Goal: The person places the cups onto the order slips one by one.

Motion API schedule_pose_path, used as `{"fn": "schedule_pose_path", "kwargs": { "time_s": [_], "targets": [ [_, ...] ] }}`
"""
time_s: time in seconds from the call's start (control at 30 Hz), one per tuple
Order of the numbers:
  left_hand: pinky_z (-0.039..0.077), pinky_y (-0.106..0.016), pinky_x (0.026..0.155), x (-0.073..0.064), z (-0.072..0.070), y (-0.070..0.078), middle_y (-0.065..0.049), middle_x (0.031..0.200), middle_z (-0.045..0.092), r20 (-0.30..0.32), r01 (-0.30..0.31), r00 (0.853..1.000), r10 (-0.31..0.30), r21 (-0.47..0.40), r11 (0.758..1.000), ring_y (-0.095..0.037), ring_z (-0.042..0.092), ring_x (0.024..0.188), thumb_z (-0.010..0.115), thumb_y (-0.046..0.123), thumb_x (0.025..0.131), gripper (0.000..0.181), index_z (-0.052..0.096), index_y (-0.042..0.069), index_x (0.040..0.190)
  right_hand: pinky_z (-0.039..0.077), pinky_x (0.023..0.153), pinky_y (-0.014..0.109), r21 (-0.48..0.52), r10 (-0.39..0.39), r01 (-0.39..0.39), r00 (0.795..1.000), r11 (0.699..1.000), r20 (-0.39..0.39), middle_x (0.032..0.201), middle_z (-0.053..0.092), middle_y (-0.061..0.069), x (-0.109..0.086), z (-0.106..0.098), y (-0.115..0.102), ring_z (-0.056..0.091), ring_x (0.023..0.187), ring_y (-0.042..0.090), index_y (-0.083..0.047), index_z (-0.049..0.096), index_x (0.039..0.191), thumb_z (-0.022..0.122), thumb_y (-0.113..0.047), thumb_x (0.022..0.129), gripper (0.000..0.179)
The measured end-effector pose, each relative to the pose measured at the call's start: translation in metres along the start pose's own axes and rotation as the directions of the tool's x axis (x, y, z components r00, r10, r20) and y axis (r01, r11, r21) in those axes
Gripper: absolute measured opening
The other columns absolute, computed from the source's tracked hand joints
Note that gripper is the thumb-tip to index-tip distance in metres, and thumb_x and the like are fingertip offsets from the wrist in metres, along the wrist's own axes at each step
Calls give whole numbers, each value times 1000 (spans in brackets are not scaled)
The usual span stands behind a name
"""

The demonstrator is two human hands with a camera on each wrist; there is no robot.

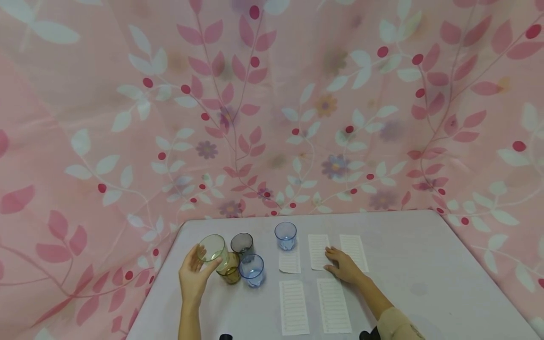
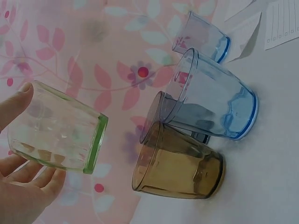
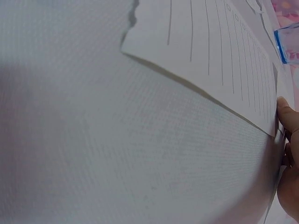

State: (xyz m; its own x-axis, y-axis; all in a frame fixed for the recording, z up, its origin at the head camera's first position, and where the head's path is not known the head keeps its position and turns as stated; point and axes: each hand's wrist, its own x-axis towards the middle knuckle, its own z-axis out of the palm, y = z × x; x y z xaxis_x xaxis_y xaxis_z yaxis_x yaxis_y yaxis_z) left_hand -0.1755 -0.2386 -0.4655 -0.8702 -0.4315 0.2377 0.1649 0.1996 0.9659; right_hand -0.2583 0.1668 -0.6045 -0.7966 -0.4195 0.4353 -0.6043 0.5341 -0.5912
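Note:
Lifted in my left hand (image 1: pixel 192 278) is a clear green glass (image 1: pixel 216 250), gripped between thumb and fingers. In the left wrist view the glass (image 2: pixel 60 128) is tilted, its thick green base towards the other glasses. Close beside it on the table stand an amber glass (image 1: pixel 231 273), a grey glass (image 1: pixel 242 244) and a blue glass (image 1: pixel 252 271). My right hand (image 1: pixel 345 269) rests with its fingertips at the right edge of a lined paper slip (image 1: pixel 318 250), between the rows of slips. In the right wrist view its thumb (image 3: pixel 287 114) touches near a slip's corner.
Another blue glass (image 1: pixel 286 236) stands on the upper part of a lined slip (image 1: pixel 290 264) farther back. More lined slips lie on the white table (image 1: pixel 403 274), two in the near row and one (image 1: pixel 356 250) at the back right. A pink floral cloth (image 1: pixel 272 118) hangs behind.

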Motion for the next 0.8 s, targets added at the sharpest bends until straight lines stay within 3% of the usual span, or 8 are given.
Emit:
{"fn": "schedule_pose_path", "kwargs": {
  "time_s": [0.13,0.33,0.53,0.8],
  "targets": [
    [38,-9,96,2,4,0,-19,130,52,14,-10,1000,10,-6,1000,-12,51,113,79,-3,70,77,41,-7,136,32,98,63,3,58,-58,997,998,44,129,49,32,3,-1,-2,40,121,52,16,54,118,66,-20,88,49],
    [39,-10,96,3,11,3,-18,129,53,32,-24,999,24,-3,1000,-19,51,116,80,-2,69,77,42,-5,136,31,102,59,-56,144,-138,982,989,119,133,47,29,5,-5,-7,38,126,49,16,53,120,67,-15,87,48],
    [39,-23,104,4,20,7,-23,131,51,47,-24,999,25,-23,999,-28,50,120,79,-4,70,77,41,-6,137,32,102,59,-57,139,-133,983,989,120,132,47,30,6,-6,-7,39,125,49,16,53,120,67,-12,85,47],
    [38,-22,104,8,28,11,-26,133,48,87,-47,995,53,-73,996,-35,46,124,77,-7,71,76,39,-8,137,31,102,59,-47,132,-127,985,991,115,132,46,31,4,-5,-6,38,125,50,18,52,120,67,-10,86,47]
  ]
}}
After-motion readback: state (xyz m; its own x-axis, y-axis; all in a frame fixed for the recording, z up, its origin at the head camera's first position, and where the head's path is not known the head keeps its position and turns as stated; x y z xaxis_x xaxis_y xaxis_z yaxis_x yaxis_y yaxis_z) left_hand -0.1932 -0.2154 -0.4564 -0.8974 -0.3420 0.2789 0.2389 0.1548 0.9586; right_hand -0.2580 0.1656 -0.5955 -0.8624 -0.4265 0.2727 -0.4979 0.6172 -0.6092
